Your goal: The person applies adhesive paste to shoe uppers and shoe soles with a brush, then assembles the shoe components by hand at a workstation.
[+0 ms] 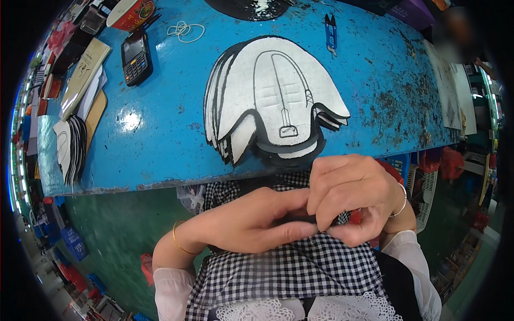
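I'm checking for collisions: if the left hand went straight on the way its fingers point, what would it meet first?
Most likely the right hand; the left hand has its fingertips touching or almost touching it, though depth there is unclear.

Left hand and right hand meet over a black-and-white checked apron, by the near edge of a blue table. Fingertips close together; dark sliver showing between the hands, too hidden to identify. On table, nearest the hands: stack of white, black-edged pieces, top one marked with dark lines. Beyond: blue snips at right, pale looped cord and keypad device at left. Smaller stack of similar pieces near left end
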Motion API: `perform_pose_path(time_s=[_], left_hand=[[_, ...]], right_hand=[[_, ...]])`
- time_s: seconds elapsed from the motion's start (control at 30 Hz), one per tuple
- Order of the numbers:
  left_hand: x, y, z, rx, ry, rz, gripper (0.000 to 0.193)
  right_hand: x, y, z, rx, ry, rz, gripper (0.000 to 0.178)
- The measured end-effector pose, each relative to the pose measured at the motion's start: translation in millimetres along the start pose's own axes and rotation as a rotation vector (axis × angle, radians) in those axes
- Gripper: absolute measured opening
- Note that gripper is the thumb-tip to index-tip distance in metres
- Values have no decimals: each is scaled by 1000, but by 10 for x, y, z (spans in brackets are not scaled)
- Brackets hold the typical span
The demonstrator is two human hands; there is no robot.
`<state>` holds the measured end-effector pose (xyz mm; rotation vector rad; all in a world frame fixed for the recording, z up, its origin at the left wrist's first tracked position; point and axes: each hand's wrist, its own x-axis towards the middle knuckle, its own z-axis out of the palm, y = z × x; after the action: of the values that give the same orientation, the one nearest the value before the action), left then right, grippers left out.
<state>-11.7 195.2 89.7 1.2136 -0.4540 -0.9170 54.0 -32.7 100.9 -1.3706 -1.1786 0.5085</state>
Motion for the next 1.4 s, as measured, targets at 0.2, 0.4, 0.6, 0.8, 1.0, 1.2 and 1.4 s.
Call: perform_pose_path(time_s=[0.2,0.4,0.6,0.8,1.0,1.2,1.4], left_hand=[[-64,15,35,-244,186,-141,23],[-366,-88,-93,-238,571,-6,23],[-246,-328,-729,138,1141,323,23],[-213,-425,-686,-70,1003,259,23],[-271,-306,-409,-40,981,175,18],[-537,-335,-535,100,999,197,17],[-778,351,-1091,393,1034,75,17]], right_hand=[[-106,86,95,-584,199,-72,14],[-75,141,-119,-728,240,-173,21],[-188,818,-353,-287,690,462,46],[-34,778,-192,-326,591,477,49],[-35,729,-253,-410,462,517,51],[-16,776,-613,-333,487,549,37],[227,1123,-1609,-920,701,916,39]])
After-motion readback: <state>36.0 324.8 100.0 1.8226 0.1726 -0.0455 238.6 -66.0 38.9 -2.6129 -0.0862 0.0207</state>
